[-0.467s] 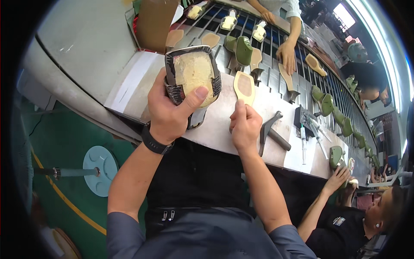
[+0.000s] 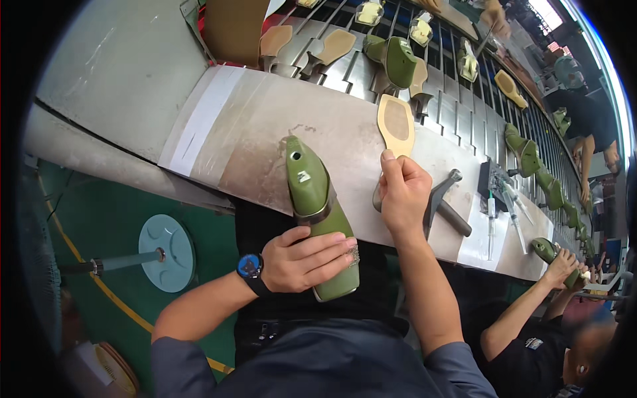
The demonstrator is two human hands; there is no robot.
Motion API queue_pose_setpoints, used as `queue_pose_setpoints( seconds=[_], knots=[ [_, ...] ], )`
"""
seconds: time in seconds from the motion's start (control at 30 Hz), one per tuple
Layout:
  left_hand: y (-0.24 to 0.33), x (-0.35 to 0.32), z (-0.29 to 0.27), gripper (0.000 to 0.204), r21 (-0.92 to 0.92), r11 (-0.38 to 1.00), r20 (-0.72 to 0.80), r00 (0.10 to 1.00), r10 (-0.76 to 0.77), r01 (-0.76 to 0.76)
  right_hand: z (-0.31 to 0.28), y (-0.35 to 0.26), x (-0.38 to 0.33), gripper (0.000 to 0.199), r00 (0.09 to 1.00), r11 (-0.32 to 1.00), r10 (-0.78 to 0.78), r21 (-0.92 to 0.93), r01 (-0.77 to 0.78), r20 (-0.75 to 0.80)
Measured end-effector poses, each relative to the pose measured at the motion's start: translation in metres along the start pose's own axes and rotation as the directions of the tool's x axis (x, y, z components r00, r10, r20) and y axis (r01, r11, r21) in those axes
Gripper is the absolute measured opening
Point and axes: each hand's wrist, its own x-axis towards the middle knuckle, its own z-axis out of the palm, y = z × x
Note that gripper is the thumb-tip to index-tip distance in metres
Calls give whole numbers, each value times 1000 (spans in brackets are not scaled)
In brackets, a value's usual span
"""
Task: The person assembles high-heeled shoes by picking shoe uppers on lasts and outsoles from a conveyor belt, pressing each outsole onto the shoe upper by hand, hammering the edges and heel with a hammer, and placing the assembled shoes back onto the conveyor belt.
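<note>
Workbench (image 2: 252, 126), green last (image 2: 309, 187) in left grip (image 2: 306, 263), insole (image 2: 396, 123)

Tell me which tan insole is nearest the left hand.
The pale-rimmed insole pinched in the right hand; the other tan insoles lie farther off, along the conveyor.

The hands (image 2: 302, 261) hold a green shoe last (image 2: 309, 180) and tan insole (image 2: 397, 125).

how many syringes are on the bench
3: first syringe below the black block in the picture, second syringe and third syringe fanning out rightward; more may be hidden.
</note>
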Motion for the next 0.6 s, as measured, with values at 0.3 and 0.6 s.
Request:
queue_pose_setpoints(
  seconds=[0.3,0.6],
  knots=[
    [6,-3,3,32,-4,997,-35,996,-78,78,-11,5,-7,27,985,990,119,64,-128,124],
    [-28,108,-89,52,-909,190,90,622,-778,370,-36,3,-46,41,937,732,-308,-589,343,163]
  ],
)
